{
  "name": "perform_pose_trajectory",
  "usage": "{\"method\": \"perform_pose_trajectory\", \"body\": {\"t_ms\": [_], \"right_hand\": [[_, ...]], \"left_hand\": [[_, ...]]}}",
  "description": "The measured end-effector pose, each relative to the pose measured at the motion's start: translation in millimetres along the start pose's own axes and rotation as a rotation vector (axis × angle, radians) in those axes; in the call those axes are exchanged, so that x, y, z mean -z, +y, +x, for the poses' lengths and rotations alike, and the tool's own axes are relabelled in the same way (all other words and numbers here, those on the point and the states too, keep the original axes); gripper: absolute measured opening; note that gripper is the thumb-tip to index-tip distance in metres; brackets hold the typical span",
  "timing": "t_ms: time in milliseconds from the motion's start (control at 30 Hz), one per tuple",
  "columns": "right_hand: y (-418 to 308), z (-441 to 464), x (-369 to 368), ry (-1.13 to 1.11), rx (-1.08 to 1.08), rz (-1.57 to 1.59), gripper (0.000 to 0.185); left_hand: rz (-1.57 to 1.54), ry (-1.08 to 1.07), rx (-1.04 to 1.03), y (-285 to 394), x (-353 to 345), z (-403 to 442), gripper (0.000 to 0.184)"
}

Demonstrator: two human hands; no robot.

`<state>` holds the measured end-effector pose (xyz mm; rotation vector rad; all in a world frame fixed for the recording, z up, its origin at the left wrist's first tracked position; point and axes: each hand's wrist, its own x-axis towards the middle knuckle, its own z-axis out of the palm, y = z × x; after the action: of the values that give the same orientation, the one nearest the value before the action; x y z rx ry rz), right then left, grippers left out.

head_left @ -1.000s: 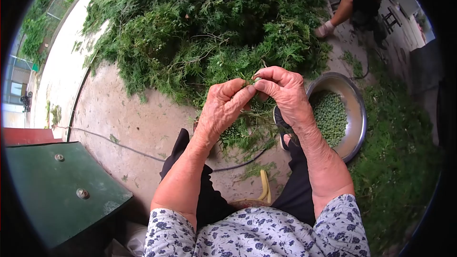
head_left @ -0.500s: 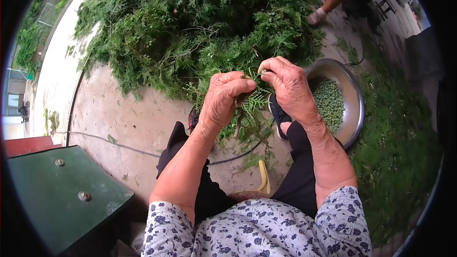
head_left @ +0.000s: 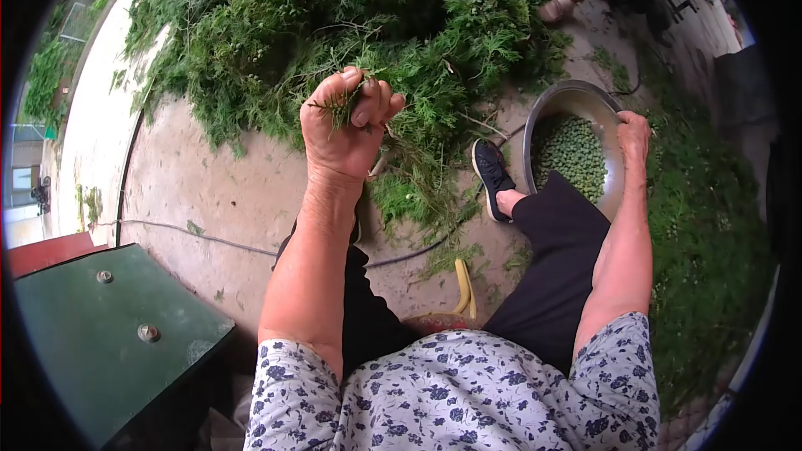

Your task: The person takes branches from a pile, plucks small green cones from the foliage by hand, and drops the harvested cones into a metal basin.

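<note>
My left hand (head_left: pixel 347 129) is raised, palm up, with its fingers closed on a green sprig (head_left: pixel 336 107); more foliage hangs behind it. My right hand (head_left: pixel 635 140) grips the far right rim of a metal bowl (head_left: pixel 616 179). Small round green cones (head_left: pixel 571 154) lie in the bowl, which is tilted slightly beside my right knee. In front of both hands rises a large heap of leafy green branches (head_left: pixel 276 42).
A green metal box (head_left: pixel 109 334) stands at the lower left. A dark cable (head_left: pixel 205 239) crosses the concrete floor. Cut greenery (head_left: pixel 702 259) covers the right side. Another person's foot (head_left: pixel 555 9) is at the top right. Something yellow (head_left: pixel 464 284) lies between my legs.
My right hand has left my left hand and taken hold of the bowl's rim. My left hand has moved up and left and turned palm up. My right knee has swung out toward the bowl.
</note>
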<state>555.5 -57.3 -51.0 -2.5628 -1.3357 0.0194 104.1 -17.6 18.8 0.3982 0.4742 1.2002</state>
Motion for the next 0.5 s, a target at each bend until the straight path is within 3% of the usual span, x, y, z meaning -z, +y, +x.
{"method": "perform_pose_trajectory", "body": {"t_ms": [100,133,167,233,267,367,433,500], "right_hand": [[-14.5,-7.0,5.3,-0.147,-0.004,0.095,0.02],[-26.1,-9.4,3.4,-0.186,0.102,0.298,0.022],[-59.4,-24.6,14.2,-0.289,0.065,0.535,0.023],[-132.5,-66.6,39.6,-0.317,0.286,0.813,0.025],[-159.4,-87.2,48.4,-0.252,0.533,0.832,0.027],[-217.0,-153.6,77.6,-0.378,0.879,0.886,0.045],[-235.3,-175.5,67.7,-0.166,1.14,0.774,0.048],[-247.9,-185.7,57.0,-0.165,1.131,0.752,0.05]], "left_hand": [[-0.018,-0.035,-0.017,1.4,2.3,2.5,0.024],[0.02,0.037,-0.025,-0.7,-0.6,1.9,0.023],[0.057,0.11,-0.033,-2.3,-3.1,2.2,0.022],[0.091,0.125,-0.045,-6.6,0.1,5.0,0.021],[0.088,0.139,-0.044,-8.7,0.7,6.3,0.021],[0.011,0.156,-0.054,-14.7,7.7,10.0,0.011],[0.008,0.201,-0.048,-18.9,5.8,9.7,0.01],[0.051,0.224,-0.032,-22.3,-0.5,8.5,0.009]]}}
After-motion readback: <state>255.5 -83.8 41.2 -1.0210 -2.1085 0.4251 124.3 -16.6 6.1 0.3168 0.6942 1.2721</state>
